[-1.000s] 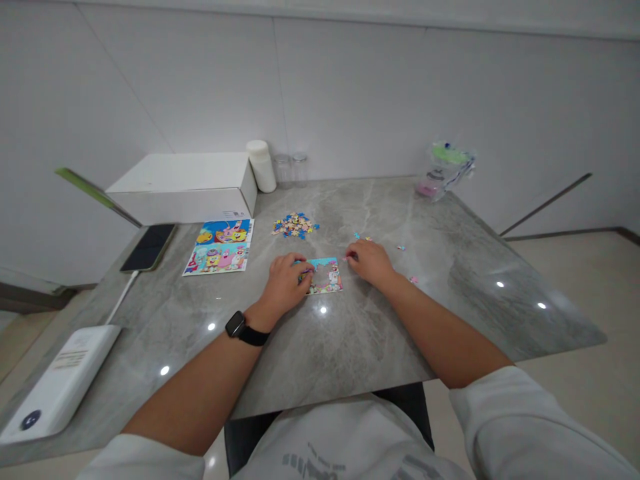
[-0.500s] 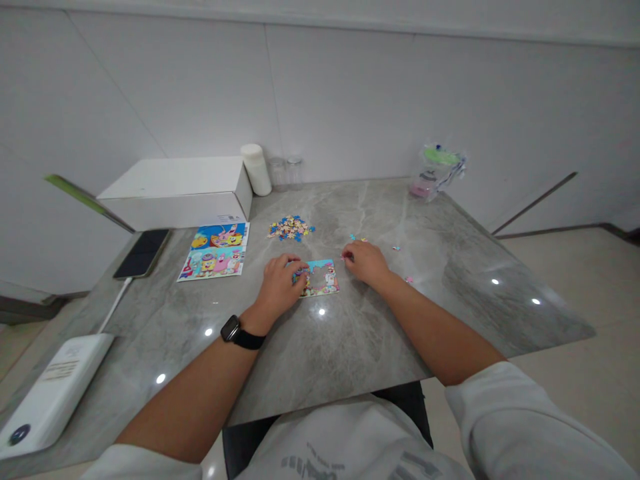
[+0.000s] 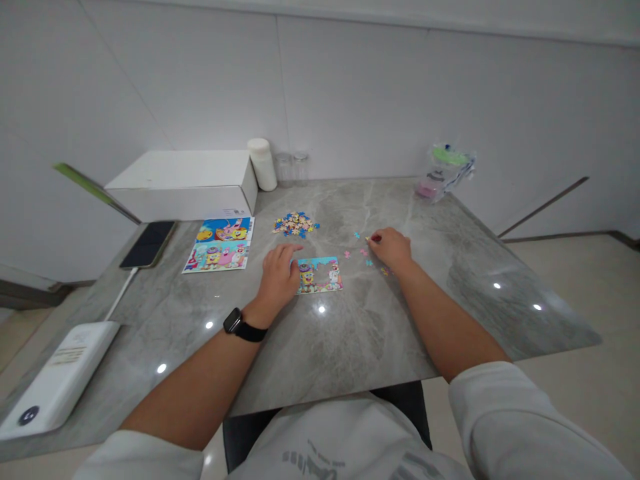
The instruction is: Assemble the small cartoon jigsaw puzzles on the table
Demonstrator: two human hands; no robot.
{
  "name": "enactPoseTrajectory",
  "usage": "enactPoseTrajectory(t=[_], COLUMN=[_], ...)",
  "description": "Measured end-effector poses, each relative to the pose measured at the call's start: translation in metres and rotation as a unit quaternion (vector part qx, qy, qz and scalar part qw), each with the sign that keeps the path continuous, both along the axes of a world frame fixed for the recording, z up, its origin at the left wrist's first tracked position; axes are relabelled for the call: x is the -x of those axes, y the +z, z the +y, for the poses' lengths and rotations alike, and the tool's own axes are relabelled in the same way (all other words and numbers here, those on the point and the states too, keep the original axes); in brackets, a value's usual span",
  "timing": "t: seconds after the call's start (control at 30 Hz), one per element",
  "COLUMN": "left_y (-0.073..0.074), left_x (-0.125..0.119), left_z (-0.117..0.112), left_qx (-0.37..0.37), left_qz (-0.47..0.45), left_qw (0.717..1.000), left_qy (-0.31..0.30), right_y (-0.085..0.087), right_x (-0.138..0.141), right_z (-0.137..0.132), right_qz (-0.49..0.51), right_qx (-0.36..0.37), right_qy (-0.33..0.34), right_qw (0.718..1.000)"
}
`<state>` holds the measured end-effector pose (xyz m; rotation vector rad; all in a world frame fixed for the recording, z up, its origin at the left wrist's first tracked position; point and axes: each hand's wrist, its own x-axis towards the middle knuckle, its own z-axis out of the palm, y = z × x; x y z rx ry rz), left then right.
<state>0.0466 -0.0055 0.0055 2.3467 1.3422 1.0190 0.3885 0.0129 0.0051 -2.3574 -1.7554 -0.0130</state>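
Observation:
A small, partly assembled cartoon jigsaw puzzle (image 3: pixel 320 275) lies on the grey marble table (image 3: pixel 350 333). My left hand (image 3: pixel 278 275), with a black watch on its wrist, rests at the puzzle's left edge, fingers curled loosely on the table. My right hand (image 3: pixel 391 247) is to the right of the puzzle among a few loose pieces (image 3: pixel 356 252), with its fingertips pinched on a small piece. A pile of loose puzzle pieces (image 3: pixel 295 225) sits behind the puzzle.
A printed reference picture (image 3: pixel 220 247) lies left of the puzzle, a phone (image 3: pixel 148 245) and white box (image 3: pixel 183 185) beyond it. A white device (image 3: pixel 55 380) sits near the left front edge. A white container (image 3: pixel 263 164), two jars (image 3: pixel 293 167) and a plastic bag (image 3: pixel 444 171) stand at the back.
My right hand has moved right, away from the puzzle's edge to the loose pieces. My left hand has slid off the puzzle to its left edge.

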Motion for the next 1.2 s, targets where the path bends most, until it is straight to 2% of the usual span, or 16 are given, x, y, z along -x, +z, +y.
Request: enactPoseTrajectory(t=[0.43, 0.63, 0.73, 0.87, 0.93, 1.07, 1.2], left_y=[-0.002, 0.0, 0.002, 0.005, 0.006, 0.005, 0.001], left_x=[-0.002, -0.003, -0.005, -0.007, -0.008, -0.009, -0.01], left_z=[0.0, -0.002, -0.005, -0.008, -0.009, -0.01, -0.009], left_qx=[-0.023, -0.013, -0.014, -0.022, -0.019, 0.006, 0.02], left_qz=[-0.013, -0.013, -0.015, -0.031, -0.039, -0.031, -0.034], left_qw=[1.0, 0.999, 0.999, 0.998, 0.997, 0.996, 0.995], left_qy=[-0.009, -0.028, -0.033, -0.052, -0.064, -0.079, -0.096], right_y=[-0.003, 0.002, 0.008, 0.012, 0.012, 0.01, 0.011], right_x=[0.01, 0.013, 0.027, 0.062, 0.08, 0.103, 0.11], right_z=[0.005, 0.001, -0.005, -0.02, -0.029, -0.04, -0.044], right_qz=[0.042, 0.124, 0.238, 0.417, 0.454, 0.462, 0.449], right_qx=[-0.011, -0.039, -0.068, -0.051, -0.041, -0.02, -0.019], right_qy=[0.021, 0.061, 0.124, 0.209, 0.232, 0.261, 0.281], right_qw=[0.999, 0.99, 0.961, 0.883, 0.859, 0.847, 0.848])
